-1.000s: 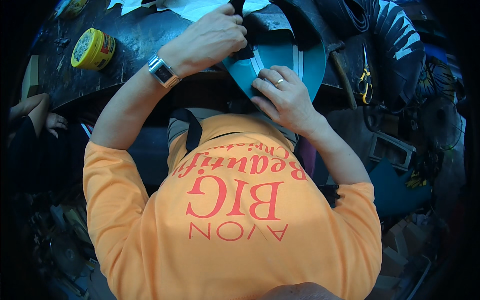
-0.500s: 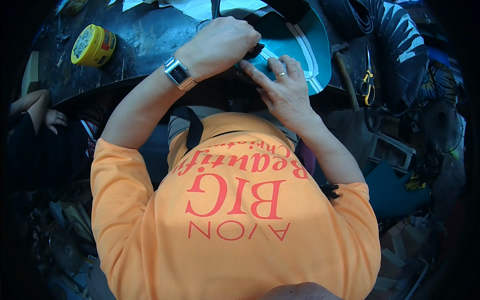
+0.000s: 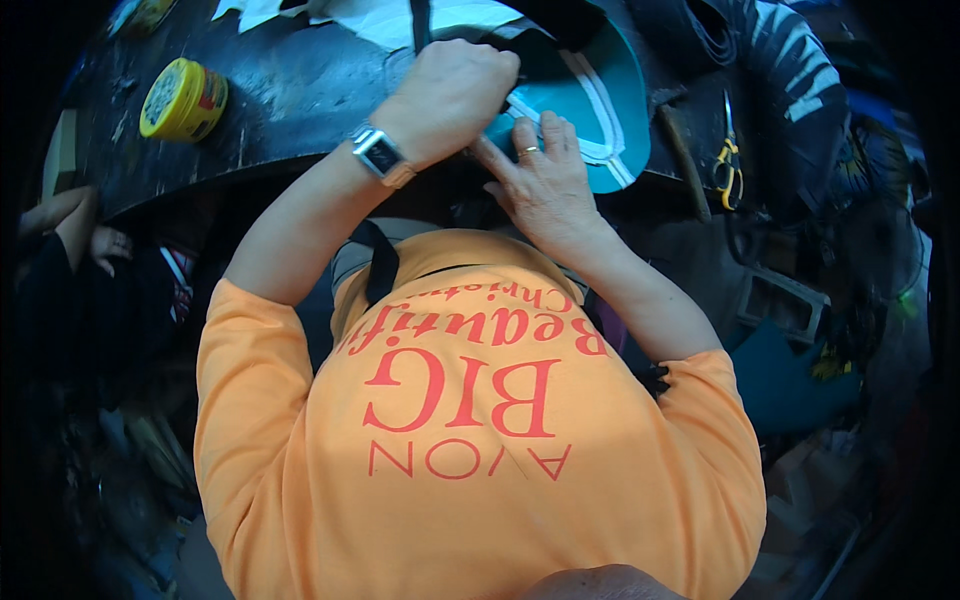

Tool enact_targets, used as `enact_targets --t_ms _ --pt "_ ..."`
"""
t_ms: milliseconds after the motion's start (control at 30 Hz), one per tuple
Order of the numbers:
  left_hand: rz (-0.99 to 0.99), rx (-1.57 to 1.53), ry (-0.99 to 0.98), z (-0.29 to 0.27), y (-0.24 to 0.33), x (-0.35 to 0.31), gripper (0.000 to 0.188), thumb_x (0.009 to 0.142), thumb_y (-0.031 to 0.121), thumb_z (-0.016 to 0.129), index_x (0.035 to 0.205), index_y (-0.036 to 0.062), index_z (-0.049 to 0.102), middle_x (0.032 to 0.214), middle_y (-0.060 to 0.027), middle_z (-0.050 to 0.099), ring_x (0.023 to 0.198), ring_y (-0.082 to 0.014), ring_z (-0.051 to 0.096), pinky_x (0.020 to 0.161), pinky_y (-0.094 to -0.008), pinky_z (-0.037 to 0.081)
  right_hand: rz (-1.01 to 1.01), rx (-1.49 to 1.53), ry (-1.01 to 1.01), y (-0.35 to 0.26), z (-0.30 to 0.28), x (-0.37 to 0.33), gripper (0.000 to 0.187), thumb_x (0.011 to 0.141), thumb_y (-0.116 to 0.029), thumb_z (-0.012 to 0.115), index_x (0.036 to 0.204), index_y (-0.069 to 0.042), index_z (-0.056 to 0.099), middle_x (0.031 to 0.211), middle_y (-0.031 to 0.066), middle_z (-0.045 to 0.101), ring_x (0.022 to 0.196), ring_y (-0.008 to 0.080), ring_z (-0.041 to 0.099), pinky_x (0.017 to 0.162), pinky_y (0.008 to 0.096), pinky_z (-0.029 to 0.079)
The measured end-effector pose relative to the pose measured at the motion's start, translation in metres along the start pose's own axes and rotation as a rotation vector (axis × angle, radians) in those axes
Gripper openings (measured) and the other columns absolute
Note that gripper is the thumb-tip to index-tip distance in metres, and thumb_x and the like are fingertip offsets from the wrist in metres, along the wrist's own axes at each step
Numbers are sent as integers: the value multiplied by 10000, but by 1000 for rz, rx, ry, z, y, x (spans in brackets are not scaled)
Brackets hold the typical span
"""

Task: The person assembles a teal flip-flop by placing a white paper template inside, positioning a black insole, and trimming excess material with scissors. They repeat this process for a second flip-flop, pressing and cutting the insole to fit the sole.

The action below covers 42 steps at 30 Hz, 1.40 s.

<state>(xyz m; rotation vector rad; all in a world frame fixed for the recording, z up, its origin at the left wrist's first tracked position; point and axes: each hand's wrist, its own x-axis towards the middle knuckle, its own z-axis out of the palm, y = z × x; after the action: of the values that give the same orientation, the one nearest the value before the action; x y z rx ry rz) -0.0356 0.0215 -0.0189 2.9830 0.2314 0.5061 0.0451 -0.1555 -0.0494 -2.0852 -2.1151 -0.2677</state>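
A teal sheet piece (image 3: 628, 98) with a rounded edge lies at the far side of the dark worktable. White strips (image 3: 600, 100) run along it in a curved line. My right hand (image 3: 548, 185) rests on its near edge, fingers stretched out, a ring on one of them. Over the left part of the piece my left hand (image 3: 450, 100) is closed in a fist, wearing a metal watch (image 3: 380, 155). What it grips is hidden beneath the fingers. A black strap (image 3: 421, 22) stands just beyond that hand.
On the table (image 3: 290, 100) at the left is a yellow tub (image 3: 185, 100). To the right lie a hammer-like tool with a wooden handle (image 3: 685, 160), yellow-handled scissors (image 3: 728, 165) and a dark rolled sheet (image 3: 700, 35). Another person's hand (image 3: 108, 245) shows at far left.
My left hand has turned and shifted slightly, so the black thing seen at its fingers is now out of sight. My right hand has slid a little left along the teal piece.
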Motion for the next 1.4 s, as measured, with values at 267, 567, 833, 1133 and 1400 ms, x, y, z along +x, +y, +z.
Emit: enact_targets --t_ms 267,567,833,1133,1400 --pt "-38 -265 -25 -1 -19 -26 320 788 195 800 1084 90 742 987 -136 715 941 -337 672 858 -430 531 9 455 317 38 -32 -45 575 817 -15 745 1367 -58 580 1164 148 665 1082 323 644 983 436 506" --pt "8 -69 209 27 -5 -45 394 744 25 778 1121 95 687 1100 -75 697 1026 -277 661 866 -373 543 1015 -116 223 181 -52 -122 458 924 -228 678 1353 -93 595 1169 204 662 1096 381 653 941 468 514" --pt "-4 8 223 28 -3 -36 176 856 80 671 1031 76 678 995 -81 685 934 -248 674 799 -359 546 1113 -165 -47 225 -21 -140 592 852 -171 681 1429 -143 549 1191 242 655 1107 403 655 963 483 510" --pt "-122 -128 105 20 -10 -33 172 914 218 711 984 66 751 948 -105 719 879 -294 708 762 -386 575 1348 518 254 233 -37 -144 570 882 -38 659 1435 -100 537 930 185 680 827 264 709 776 371 599" --pt "4 -144 -13 11 -21 -28 155 906 142 716 1030 50 722 954 -107 698 894 -282 694 785 -390 572 823 1848 550 102 -84 -115 792 855 -89 756 1538 -101 356 1055 178 600 857 206 652 619 256 551"
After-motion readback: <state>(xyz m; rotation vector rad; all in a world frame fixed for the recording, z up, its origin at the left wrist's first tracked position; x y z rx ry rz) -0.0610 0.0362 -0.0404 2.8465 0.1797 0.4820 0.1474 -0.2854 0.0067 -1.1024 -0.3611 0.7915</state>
